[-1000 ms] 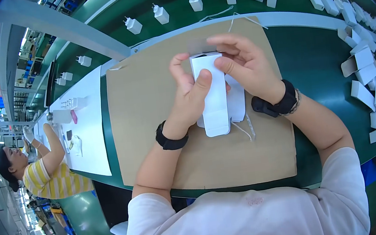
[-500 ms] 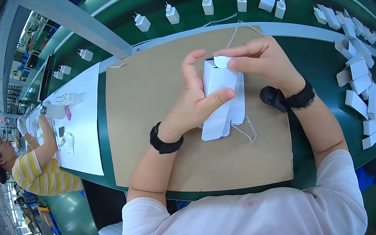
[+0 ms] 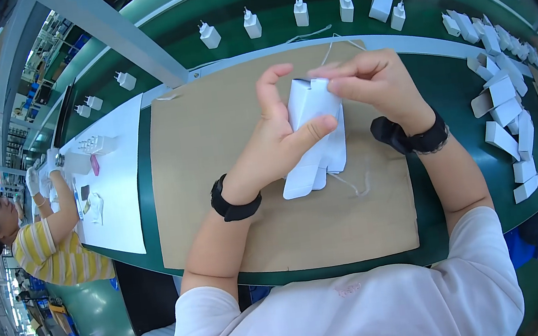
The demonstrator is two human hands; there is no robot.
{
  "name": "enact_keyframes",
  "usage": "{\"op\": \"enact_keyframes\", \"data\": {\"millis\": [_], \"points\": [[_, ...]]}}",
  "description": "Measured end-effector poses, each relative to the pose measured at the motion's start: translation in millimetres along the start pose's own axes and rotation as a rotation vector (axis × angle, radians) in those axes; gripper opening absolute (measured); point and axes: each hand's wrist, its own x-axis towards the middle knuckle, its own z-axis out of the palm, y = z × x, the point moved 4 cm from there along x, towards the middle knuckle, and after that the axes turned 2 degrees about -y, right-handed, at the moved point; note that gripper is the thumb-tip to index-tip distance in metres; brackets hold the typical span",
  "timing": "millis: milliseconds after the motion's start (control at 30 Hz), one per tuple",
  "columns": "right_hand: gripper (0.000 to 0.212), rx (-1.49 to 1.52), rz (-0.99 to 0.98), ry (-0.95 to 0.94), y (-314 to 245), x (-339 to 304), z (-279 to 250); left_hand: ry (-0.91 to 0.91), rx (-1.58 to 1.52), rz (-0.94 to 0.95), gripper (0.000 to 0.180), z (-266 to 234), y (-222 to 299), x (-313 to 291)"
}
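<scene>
A small white folding carton (image 3: 307, 106) is held above the brown cardboard sheet (image 3: 206, 149). My left hand (image 3: 271, 137) is wrapped around its left side, with the thumb across the front and the index finger raised off it. At the carton's upper right corner, my right hand (image 3: 376, 84) pinches the top flap between thumb and fingers. Loose white flaps (image 3: 307, 178) hang from the carton's lower end. A thin white cord (image 3: 352, 186) trails below it, and whatever is inside the carton is hidden.
White plug chargers (image 3: 301, 13) stand spaced along the green shelf at the back. White cartons (image 3: 503, 109), several with raised flaps, crowd the right side. A grey post (image 3: 112, 39) rises at the left, where a co-worker in a striped shirt (image 3: 57, 251) works at a white-covered table.
My right fingers have pressed the carton's top flap further down, narrowing the dark gap there. The carton has turned slightly, its lower flaps shifting a little left. My left hand keeps its hold.
</scene>
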Motion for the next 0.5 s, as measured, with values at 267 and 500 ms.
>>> {"op": "enact_keyframes", "data": {"millis": [267, 500], "points": [[0.025, -0.027, -0.027, -0.082, 3.5, 11.6, -4.6, 0.125, -0.008, 0.015, 0.089, -5.6, -8.8, 5.8], [0.040, -0.903, -0.432, 0.486, 13.1, 57.1, -109.0, 0.043, 0.965, -0.417, 0.056, -26.1, -46.0, 10.2]]}}
